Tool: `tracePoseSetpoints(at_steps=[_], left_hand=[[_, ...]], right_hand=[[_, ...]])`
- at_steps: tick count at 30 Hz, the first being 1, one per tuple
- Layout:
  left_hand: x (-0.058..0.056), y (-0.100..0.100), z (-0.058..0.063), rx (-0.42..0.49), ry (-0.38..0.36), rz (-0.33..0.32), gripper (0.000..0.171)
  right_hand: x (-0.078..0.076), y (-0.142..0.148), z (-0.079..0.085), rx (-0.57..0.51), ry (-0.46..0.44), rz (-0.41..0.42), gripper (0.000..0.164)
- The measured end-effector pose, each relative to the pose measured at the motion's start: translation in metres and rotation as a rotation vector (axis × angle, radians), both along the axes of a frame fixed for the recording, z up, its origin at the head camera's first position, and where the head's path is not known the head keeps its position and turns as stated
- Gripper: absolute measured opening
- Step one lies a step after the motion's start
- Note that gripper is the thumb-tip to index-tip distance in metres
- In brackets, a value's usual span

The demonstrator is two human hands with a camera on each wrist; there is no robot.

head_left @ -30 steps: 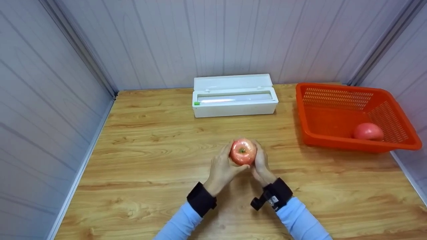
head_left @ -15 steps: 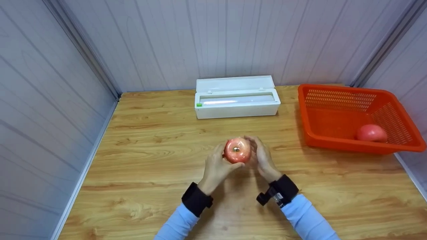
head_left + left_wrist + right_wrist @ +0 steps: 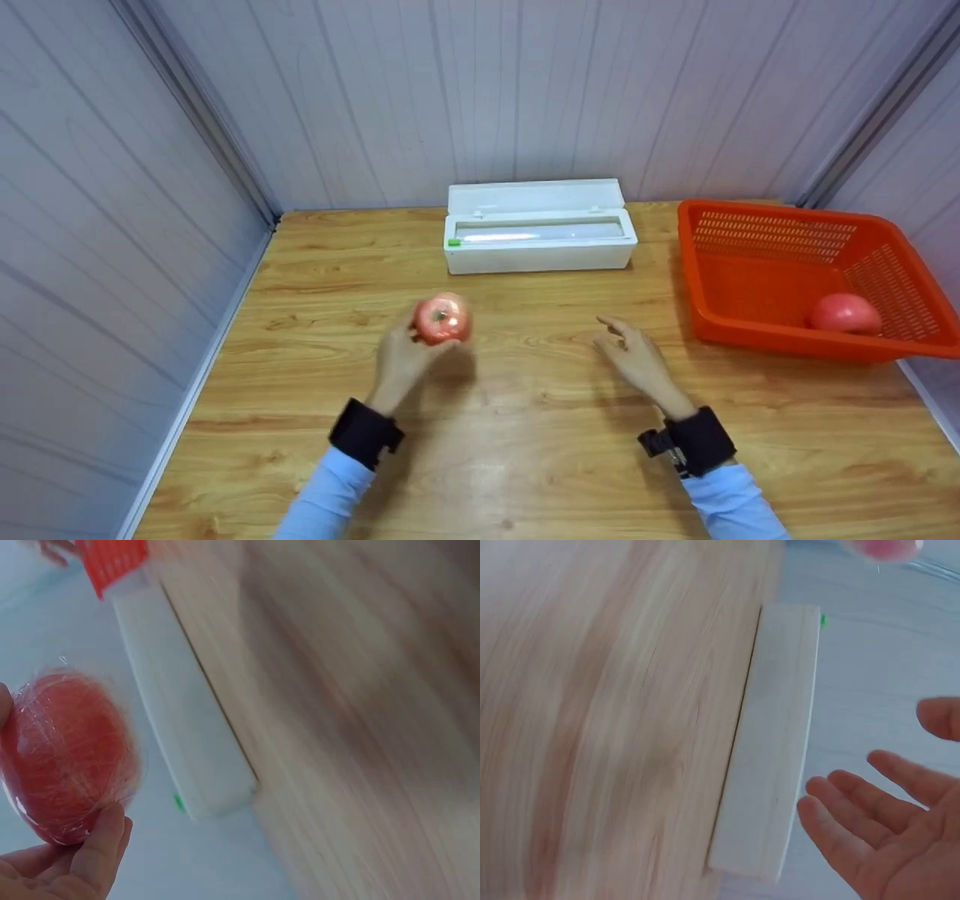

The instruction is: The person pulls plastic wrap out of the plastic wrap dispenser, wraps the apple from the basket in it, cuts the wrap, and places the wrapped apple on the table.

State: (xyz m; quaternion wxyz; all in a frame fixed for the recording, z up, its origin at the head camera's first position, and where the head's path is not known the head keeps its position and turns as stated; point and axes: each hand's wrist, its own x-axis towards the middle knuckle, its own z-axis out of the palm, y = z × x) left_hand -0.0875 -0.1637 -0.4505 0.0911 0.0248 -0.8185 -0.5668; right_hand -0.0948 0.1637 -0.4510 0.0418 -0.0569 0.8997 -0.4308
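My left hand (image 3: pixel 400 358) grips a red apple (image 3: pixel 444 319) above the table, left of centre, its stem side facing up. In the left wrist view, clear plastic film wraps the apple (image 3: pixel 71 754), with creases gathered over its surface. Fingers and thumb curve round its lower side there. My right hand (image 3: pixel 637 364) hovers over the table to the right, holding nothing. Its fingers are loosely spread in the right wrist view, palm showing (image 3: pixel 900 840).
At the back stands a white cling film box (image 3: pixel 540 259), lid raised, with a film roll inside and a green slider on its left end. An orange basket (image 3: pixel 795 345) on the right contains another red apple (image 3: pixel 846 313). Panelled walls (image 3: pixel 375 97) enclose the wooden table (image 3: pixel 510 450).
Both hands were together at the apple. The right hand has let go and moved right, while the left hand has carried the apple to the left.
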Motion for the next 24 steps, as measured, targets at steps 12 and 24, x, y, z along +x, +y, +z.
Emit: tracePoseSetpoints(at_steps=[12, 24], left_hand=[[-0.042, -0.1, -0.01, -0.213, -0.097, 0.164, 0.071], [-0.054, -0.119, -0.031, -0.281, -0.119, 0.22, 0.067]], right_hand=[[0.007, 0.018, -0.012, 0.218, 0.069, 0.073, 0.051], [0.01, 0.02, -0.013, 0.214, 0.081, 0.071, 0.045]])
